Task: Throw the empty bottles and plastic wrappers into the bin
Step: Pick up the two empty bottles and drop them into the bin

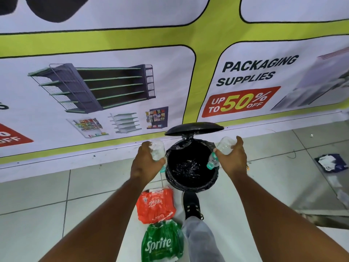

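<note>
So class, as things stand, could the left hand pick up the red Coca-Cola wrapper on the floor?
Probably not yet. The left hand is wrapped around a clear bottle beside the open bin. The red wrapper lies uncovered on the floor below, so the path looks free once the bottle is dropped.

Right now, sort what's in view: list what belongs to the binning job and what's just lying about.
For the job:
left hand, left bottle
right hand, right bottle
bin, lid up
red wrapper
green wrapper

Lying about:
banner behind the bin
blue-and-white litter far right, too unclear to identify
</note>
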A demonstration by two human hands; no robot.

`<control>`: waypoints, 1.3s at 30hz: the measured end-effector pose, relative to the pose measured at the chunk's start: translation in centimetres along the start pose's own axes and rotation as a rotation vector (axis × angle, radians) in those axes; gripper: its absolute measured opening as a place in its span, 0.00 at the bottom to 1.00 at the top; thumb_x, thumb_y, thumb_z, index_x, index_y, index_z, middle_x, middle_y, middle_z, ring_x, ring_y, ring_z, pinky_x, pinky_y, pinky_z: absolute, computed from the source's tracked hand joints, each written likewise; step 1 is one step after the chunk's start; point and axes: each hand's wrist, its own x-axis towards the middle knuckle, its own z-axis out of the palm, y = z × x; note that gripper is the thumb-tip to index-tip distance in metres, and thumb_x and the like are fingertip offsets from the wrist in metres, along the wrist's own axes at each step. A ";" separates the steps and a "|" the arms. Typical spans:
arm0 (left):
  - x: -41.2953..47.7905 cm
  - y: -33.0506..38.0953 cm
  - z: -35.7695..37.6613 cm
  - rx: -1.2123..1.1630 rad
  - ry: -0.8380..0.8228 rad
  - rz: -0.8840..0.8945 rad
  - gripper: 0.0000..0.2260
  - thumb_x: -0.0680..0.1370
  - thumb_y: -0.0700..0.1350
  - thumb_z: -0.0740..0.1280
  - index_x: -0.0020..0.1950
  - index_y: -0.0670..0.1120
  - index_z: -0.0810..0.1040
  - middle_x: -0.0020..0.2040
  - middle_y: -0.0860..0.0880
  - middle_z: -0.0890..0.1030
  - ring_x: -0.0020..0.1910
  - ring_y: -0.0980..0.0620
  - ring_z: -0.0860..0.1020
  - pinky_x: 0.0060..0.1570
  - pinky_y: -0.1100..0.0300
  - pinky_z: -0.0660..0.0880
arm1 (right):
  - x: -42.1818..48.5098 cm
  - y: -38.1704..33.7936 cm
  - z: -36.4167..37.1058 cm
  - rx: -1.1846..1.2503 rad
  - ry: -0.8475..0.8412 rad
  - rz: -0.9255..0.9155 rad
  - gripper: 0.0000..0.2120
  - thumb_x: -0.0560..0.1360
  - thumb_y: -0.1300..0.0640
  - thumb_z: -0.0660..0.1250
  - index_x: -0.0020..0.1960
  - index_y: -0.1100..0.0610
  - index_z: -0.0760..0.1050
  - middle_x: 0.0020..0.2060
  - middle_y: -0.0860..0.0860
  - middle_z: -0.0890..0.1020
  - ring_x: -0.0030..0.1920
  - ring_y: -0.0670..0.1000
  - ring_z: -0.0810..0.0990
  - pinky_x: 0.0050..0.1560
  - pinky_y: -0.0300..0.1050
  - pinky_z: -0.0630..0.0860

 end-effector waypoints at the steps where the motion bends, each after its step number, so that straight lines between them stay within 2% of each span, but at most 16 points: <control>1: 0.3 -0.1 0.4 0.001 -0.008 -0.001 0.29 0.66 0.56 0.75 0.63 0.53 0.67 0.57 0.50 0.79 0.52 0.47 0.78 0.51 0.51 0.76 | 0.4 0.1 0.4 -0.004 -0.022 -0.004 0.44 0.69 0.50 0.76 0.76 0.52 0.53 0.65 0.59 0.75 0.63 0.62 0.76 0.62 0.56 0.73; 5: 1.3 -0.1 2.1 -0.007 -0.045 0.004 0.30 0.66 0.55 0.75 0.64 0.52 0.67 0.58 0.50 0.78 0.53 0.47 0.78 0.53 0.50 0.76 | 1.5 0.3 0.8 -0.048 -0.052 -0.030 0.44 0.70 0.47 0.75 0.76 0.51 0.52 0.67 0.58 0.74 0.64 0.61 0.75 0.63 0.57 0.74; 10: 1.7 -0.4 4.5 0.000 -0.099 0.020 0.31 0.67 0.53 0.74 0.67 0.52 0.66 0.59 0.47 0.75 0.55 0.48 0.76 0.52 0.54 0.74 | 2.4 1.5 0.5 -0.114 -0.066 -0.036 0.42 0.71 0.45 0.73 0.76 0.50 0.51 0.70 0.57 0.72 0.66 0.61 0.74 0.65 0.59 0.72; 18: 3.1 0.4 8.5 -0.043 -0.178 -0.022 0.33 0.67 0.54 0.76 0.68 0.51 0.66 0.60 0.47 0.79 0.55 0.46 0.79 0.56 0.47 0.77 | 3.8 3.9 -1.6 -0.190 -0.056 -0.033 0.41 0.72 0.46 0.72 0.75 0.48 0.51 0.68 0.57 0.72 0.63 0.61 0.76 0.62 0.63 0.75; 20: 3.7 0.9 9.6 -0.070 -0.212 -0.035 0.38 0.66 0.55 0.77 0.71 0.52 0.62 0.62 0.48 0.79 0.58 0.46 0.79 0.58 0.47 0.76 | 4.5 4.4 -2.1 -0.206 -0.055 -0.040 0.41 0.72 0.46 0.72 0.75 0.48 0.51 0.68 0.57 0.73 0.63 0.62 0.77 0.62 0.63 0.75; 22: 4.1 1.3 10.1 -0.106 -0.259 -0.054 0.46 0.65 0.59 0.78 0.75 0.54 0.56 0.68 0.48 0.75 0.64 0.45 0.75 0.64 0.47 0.72 | 5.0 4.7 -2.5 -0.221 -0.049 -0.049 0.41 0.72 0.46 0.72 0.76 0.49 0.51 0.68 0.57 0.72 0.63 0.62 0.77 0.62 0.63 0.75; 24: 4.5 1.1 10.0 -0.126 -0.272 -0.064 0.50 0.64 0.63 0.77 0.77 0.55 0.53 0.73 0.48 0.70 0.69 0.45 0.70 0.67 0.49 0.69 | 5.2 5.0 -2.7 -0.237 -0.055 -0.049 0.41 0.72 0.46 0.72 0.76 0.49 0.51 0.69 0.57 0.72 0.64 0.62 0.76 0.62 0.63 0.75; 27: 4.4 -0.1 8.5 -0.112 -0.237 -0.065 0.49 0.64 0.65 0.74 0.77 0.54 0.54 0.75 0.47 0.68 0.71 0.45 0.68 0.67 0.50 0.67 | 5.1 4.8 -2.4 -0.239 -0.075 -0.042 0.41 0.72 0.46 0.72 0.76 0.49 0.51 0.69 0.57 0.71 0.64 0.62 0.76 0.62 0.63 0.74; 32: 4.2 -3.2 4.1 0.130 -0.121 0.026 0.43 0.68 0.65 0.72 0.77 0.50 0.59 0.70 0.44 0.73 0.69 0.42 0.70 0.65 0.47 0.70 | 3.5 2.8 -0.2 -0.268 -0.123 -0.101 0.40 0.72 0.44 0.71 0.76 0.50 0.53 0.69 0.57 0.73 0.63 0.62 0.76 0.62 0.61 0.74; 39: 3.6 -5.3 -0.4 0.326 -0.024 0.139 0.39 0.72 0.63 0.69 0.76 0.49 0.58 0.74 0.46 0.68 0.73 0.42 0.63 0.66 0.42 0.66 | 1.4 -0.4 3.9 -0.282 -0.215 -0.171 0.38 0.72 0.44 0.70 0.76 0.49 0.54 0.70 0.54 0.72 0.66 0.60 0.74 0.64 0.58 0.73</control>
